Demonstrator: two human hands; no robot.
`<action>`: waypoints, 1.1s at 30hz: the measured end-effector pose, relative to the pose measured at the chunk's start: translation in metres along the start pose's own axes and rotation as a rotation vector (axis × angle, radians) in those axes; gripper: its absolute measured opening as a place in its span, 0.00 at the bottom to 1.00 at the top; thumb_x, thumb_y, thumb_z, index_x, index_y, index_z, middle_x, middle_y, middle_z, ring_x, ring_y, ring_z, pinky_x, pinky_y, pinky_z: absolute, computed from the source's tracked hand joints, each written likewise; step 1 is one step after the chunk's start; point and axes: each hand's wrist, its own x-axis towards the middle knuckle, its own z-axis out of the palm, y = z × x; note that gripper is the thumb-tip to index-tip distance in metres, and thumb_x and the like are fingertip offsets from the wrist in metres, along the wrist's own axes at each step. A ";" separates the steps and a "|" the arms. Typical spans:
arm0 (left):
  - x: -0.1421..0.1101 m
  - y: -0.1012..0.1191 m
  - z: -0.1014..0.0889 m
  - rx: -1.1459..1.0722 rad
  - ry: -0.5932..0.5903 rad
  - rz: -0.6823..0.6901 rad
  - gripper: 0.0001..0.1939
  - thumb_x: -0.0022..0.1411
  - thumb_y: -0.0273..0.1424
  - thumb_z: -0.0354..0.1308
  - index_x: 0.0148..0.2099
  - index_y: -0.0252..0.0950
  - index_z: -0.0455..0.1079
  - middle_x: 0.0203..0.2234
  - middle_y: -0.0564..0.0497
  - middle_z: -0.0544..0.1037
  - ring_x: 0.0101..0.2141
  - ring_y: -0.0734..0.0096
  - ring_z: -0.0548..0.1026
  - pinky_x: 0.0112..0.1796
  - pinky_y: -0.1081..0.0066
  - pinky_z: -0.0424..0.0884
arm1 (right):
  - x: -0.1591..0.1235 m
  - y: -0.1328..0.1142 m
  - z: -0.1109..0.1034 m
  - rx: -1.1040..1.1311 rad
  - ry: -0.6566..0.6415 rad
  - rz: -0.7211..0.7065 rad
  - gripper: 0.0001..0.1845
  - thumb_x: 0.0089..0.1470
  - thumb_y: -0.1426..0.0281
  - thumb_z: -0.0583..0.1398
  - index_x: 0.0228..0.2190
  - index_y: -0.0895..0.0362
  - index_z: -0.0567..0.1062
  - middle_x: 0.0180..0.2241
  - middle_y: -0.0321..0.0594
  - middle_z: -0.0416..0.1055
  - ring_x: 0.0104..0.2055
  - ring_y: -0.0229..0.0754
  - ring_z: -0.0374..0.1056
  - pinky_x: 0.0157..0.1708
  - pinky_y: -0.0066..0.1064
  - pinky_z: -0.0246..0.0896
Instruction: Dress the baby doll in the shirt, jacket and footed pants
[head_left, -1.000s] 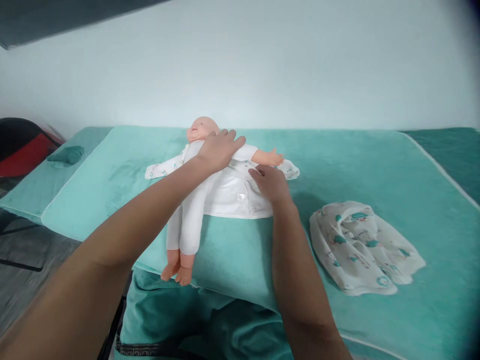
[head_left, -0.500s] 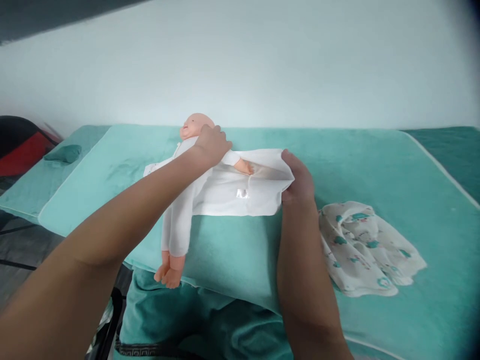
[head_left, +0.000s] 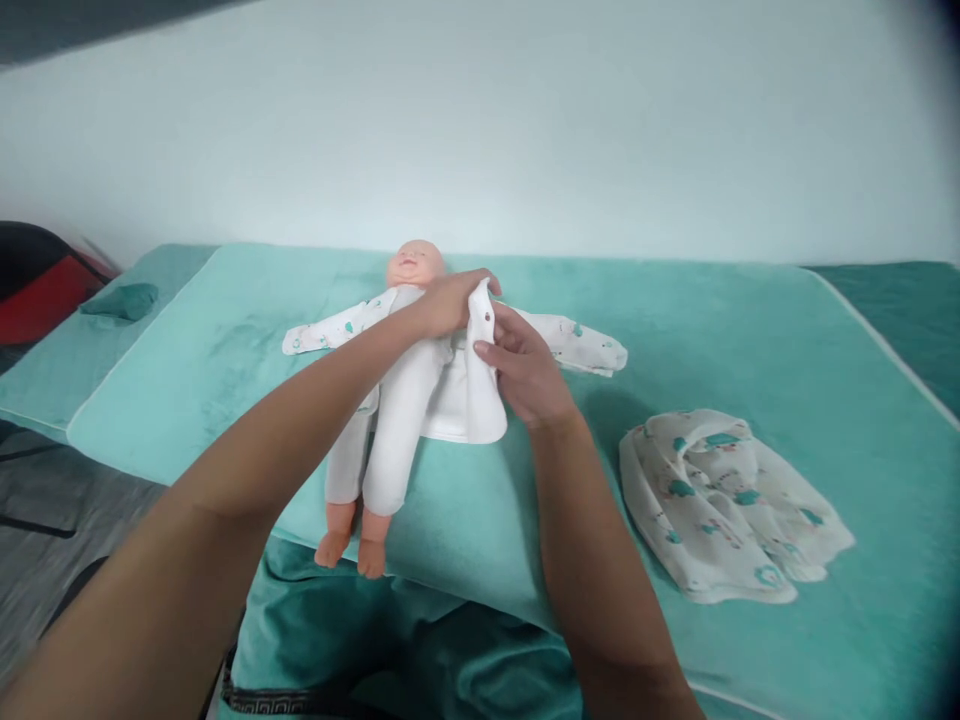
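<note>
Baby shirt [head_left: 487, 400]: it is lying beneath and beside the baby doll [head_left: 409, 400], mid-frame.
Handling: we are judging it light, soft, easily creasing.
Right hand [head_left: 531, 370]: we are clamping thumb and fingers on the shirt's front edge, probably a good hold.
Left hand [head_left: 454, 300]: crossing the doll; fingers are partly hiding, we cannot tell their grip.

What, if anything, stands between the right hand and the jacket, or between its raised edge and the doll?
Nothing visible separates the right hand from the jacket: it grips the raised edge. Between that edge and the upper body of the doll lies the left hand.
</note>
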 end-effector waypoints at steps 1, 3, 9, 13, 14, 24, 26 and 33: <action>-0.001 -0.003 -0.006 -0.086 0.008 0.007 0.14 0.58 0.25 0.57 0.47 0.40 0.73 0.40 0.50 0.80 0.39 0.66 0.76 0.41 0.66 0.70 | 0.000 0.003 0.002 -0.029 -0.012 -0.003 0.33 0.47 0.55 0.72 0.54 0.45 0.73 0.55 0.37 0.76 0.57 0.52 0.72 0.54 0.45 0.72; -0.006 -0.007 -0.019 -0.159 0.083 -0.004 0.10 0.57 0.21 0.54 0.39 0.38 0.72 0.35 0.50 0.79 0.36 0.67 0.75 0.39 0.67 0.69 | -0.001 0.008 0.008 -0.062 -0.041 -0.010 0.35 0.48 0.54 0.72 0.56 0.44 0.71 0.58 0.37 0.74 0.56 0.51 0.72 0.54 0.44 0.72; -0.036 -0.029 -0.043 -0.113 0.363 -0.123 0.08 0.56 0.21 0.55 0.29 0.38 0.64 0.35 0.49 0.77 0.38 0.66 0.73 0.42 0.64 0.69 | -0.010 0.015 0.019 -0.086 -0.307 0.054 0.33 0.52 0.59 0.71 0.58 0.45 0.72 0.55 0.39 0.75 0.48 0.43 0.75 0.47 0.38 0.73; -0.060 -0.049 -0.046 -0.025 0.470 -0.182 0.06 0.58 0.22 0.55 0.34 0.39 0.66 0.37 0.49 0.76 0.38 0.67 0.73 0.44 0.64 0.69 | -0.014 0.008 0.020 -0.076 -0.424 0.106 0.24 0.58 0.60 0.68 0.55 0.47 0.76 0.52 0.42 0.78 0.48 0.44 0.77 0.44 0.36 0.72; -0.066 -0.052 -0.045 -0.031 0.473 -0.181 0.06 0.59 0.22 0.55 0.37 0.39 0.67 0.37 0.49 0.76 0.38 0.67 0.72 0.44 0.64 0.69 | -0.014 0.006 0.019 -0.072 -0.427 0.107 0.22 0.59 0.60 0.67 0.54 0.47 0.77 0.52 0.42 0.79 0.49 0.45 0.77 0.45 0.37 0.72; -0.118 -0.008 -0.018 -0.014 0.343 -0.323 0.14 0.62 0.39 0.64 0.29 0.38 0.66 0.35 0.50 0.71 0.39 0.65 0.71 0.42 0.63 0.68 | -0.008 0.016 0.017 -0.043 -0.073 -0.019 0.13 0.56 0.60 0.68 0.42 0.49 0.81 0.39 0.38 0.81 0.38 0.42 0.76 0.40 0.37 0.72; -0.121 -0.008 -0.015 -0.033 0.351 -0.331 0.11 0.61 0.33 0.64 0.30 0.38 0.66 0.36 0.50 0.70 0.38 0.66 0.71 0.43 0.64 0.68 | -0.006 0.019 0.016 -0.046 0.014 -0.048 0.11 0.55 0.61 0.68 0.41 0.48 0.80 0.40 0.37 0.80 0.41 0.42 0.76 0.43 0.38 0.72; -0.126 -0.022 -0.009 -0.165 0.510 -0.438 0.12 0.68 0.34 0.56 0.32 0.40 0.59 0.25 0.56 0.70 0.29 0.69 0.67 0.35 0.66 0.63 | -0.002 0.032 0.018 -0.370 0.101 -0.181 0.13 0.58 0.62 0.64 0.46 0.48 0.78 0.54 0.39 0.77 0.60 0.48 0.70 0.63 0.49 0.63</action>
